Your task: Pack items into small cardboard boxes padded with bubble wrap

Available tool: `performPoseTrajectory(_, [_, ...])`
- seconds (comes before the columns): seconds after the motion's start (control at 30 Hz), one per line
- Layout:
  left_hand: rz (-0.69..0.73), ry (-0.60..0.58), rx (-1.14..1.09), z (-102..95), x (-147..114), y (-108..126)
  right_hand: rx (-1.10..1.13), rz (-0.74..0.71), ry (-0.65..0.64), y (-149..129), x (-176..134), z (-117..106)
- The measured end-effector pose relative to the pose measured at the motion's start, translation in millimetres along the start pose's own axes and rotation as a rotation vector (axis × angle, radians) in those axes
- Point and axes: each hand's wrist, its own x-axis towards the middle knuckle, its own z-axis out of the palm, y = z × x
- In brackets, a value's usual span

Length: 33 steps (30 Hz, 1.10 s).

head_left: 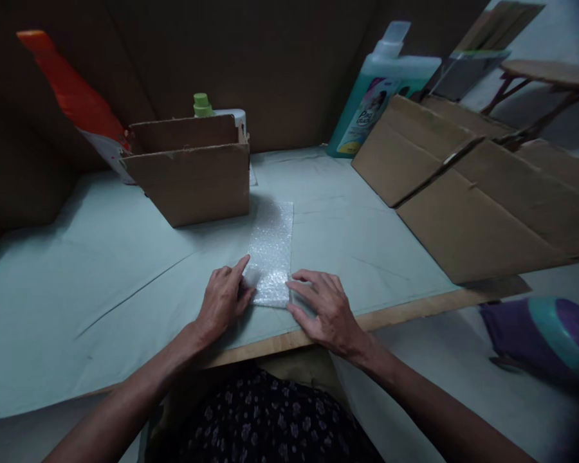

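Bottle, clear with teal liquid (346,122): one printed label (369,114), tilted, bearing two short lines of dark lettering, apparently "Paq" above "dudu", though blur leaves the spelling uncertain; smaller print illegible.

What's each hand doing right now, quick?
Left hand: partly open, at the left edge of the bubble wrap.
Right hand: open, at the right edge of the same bubble wrap.
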Motion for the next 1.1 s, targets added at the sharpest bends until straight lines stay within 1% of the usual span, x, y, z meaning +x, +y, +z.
performPoseTrajectory(0.07, [0.037, 0.021, 0.009, -3.7, 1, -1, -0.005, -0.078, -0.079, -5, -4, 1])
performPoseTrajectory(0.13, [0.092, 0.053, 0.008, -11.1, 0, -1, -0.029, -0.112, -0.132, -7, -4, 7])
performPoseTrajectory(0.2, [0.166, 0.051, -0.002, -20.4, -4, 0, -0.032, -0.116, -0.119, -6, -1, 14])
performPoseTrajectory(0.23, [0.205, 0.029, -0.005, -24.8, -7, 1, -0.011, -0.111, -0.095, -6, 0, 16])
performPoseTrajectory(0.3, [0.28, -0.033, -0.017, -32.0, -12, 3, 0.082, -0.088, -0.049, -7, 1, 16])
performPoseTrajectory(0.37, [0.321, -0.072, -0.066, -36.5, -18, 7, 0.213, -0.03, -0.041, -11, 1, 12])
performPoseTrajectory(0.43, [0.3, -0.081, -0.143, -39.1, -22, 12, 0.329, 0.055, -0.072, -16, -1, 6])
performPoseTrajectory(0.5, [0.217, -0.079, -0.202, -40.4, -24, 15, 0.389, 0.135, -0.1, -19, -2, -1])
performPoseTrajectory(0.53, [0.165, -0.084, -0.212, -40.2, -24, 16, 0.389, 0.16, -0.092, -19, -4, -3])
performPoseTrajectory(0.6, [0.065, -0.109, -0.203, -37.6, -23, 14, 0.334, 0.16, -0.031, -15, -7, -5])
performPoseTrajectory(0.67, [-0.001, -0.142, -0.173, -31.9, -21, 10, 0.239, 0.104, 0.051, -11, -11, -6])
performPoseTrajectory(0.7, [-0.015, -0.146, -0.154, -28.2, -20, 7, 0.195, 0.067, 0.071, -9, -14, -6])
performPoseTrajectory(0.73, [-0.018, -0.144, -0.131, -24.4, -19, 5, 0.159, 0.029, 0.065, -8, -16, -5])
performPoseTrajectory(0.77, [-0.01, -0.134, -0.105, -21.0, -18, 3, 0.131, -0.006, 0.032, -8, -17, -4])
performPoseTrajectory(0.83, [0.016, -0.097, -0.042, -16.5, -17, 2, 0.084, -0.062, -0.069, -9, -19, -1])
performPoseTrajectory(0.9, [0.029, -0.055, 0.015, -17.0, -17, 3, 0.051, -0.09, -0.144, -9, -17, 3])
performPoseTrajectory(0.97, [0.05, -0.024, 0.034, -22.5, -19, 7, 0.058, -0.087, -0.158, -8, -14, 6])
performPoseTrajectory(1.03, [0.122, -0.045, 0.009, -30.6, -21, 11, 0.133, -0.067, -0.148, -5, -10, 6])
performPoseTrajectory(1.1, [0.217, -0.118, -0.052, -37.7, -23, 15, 0.26, -0.018, -0.14, -3, -7, 4])
